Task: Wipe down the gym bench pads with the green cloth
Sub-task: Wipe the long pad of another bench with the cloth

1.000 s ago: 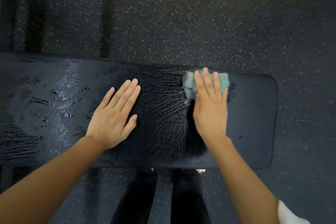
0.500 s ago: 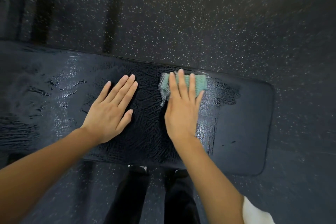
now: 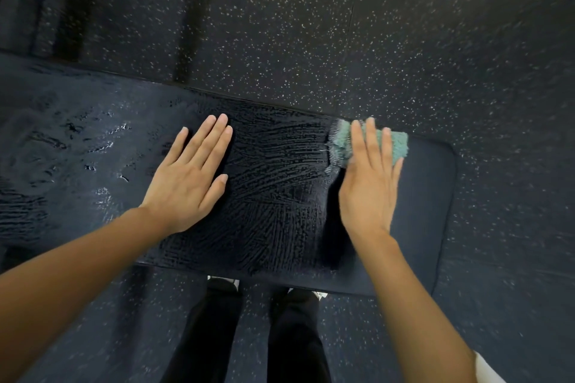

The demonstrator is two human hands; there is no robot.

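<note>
Reader: Placement of the green cloth?

Legend: It lies flat on the gym bench pad, at the far edge, near the pad's rounded right end. The right hand lies over it with fingers straight and slightly spread, pressing rather than clutching. Cloth shows on either side of the fingers. A flat hand probably spreads pressure across the whole cloth, so each stroke covers a broad band.

Reader: Role of the left hand?

Legend: It rests palm down on the pad, fingers straight and close together, holding nothing. It sits well apart from the cloth, on the streaked zone. It reads as a brace that takes the person's lean over the bench.

Reader: Extent of wiping?

Legend: Wet streaks fan across the pad between the two hands, and beaded droplets lie further left. The section to the right of the right hand looks matt and dry, so that end appears unfinished. The cloth sits at the boundary, which suggests the dry end is the next ground to cover. The speckled floor lies beyond the pad, and the person's dark trousers stand at the near edge.
</note>
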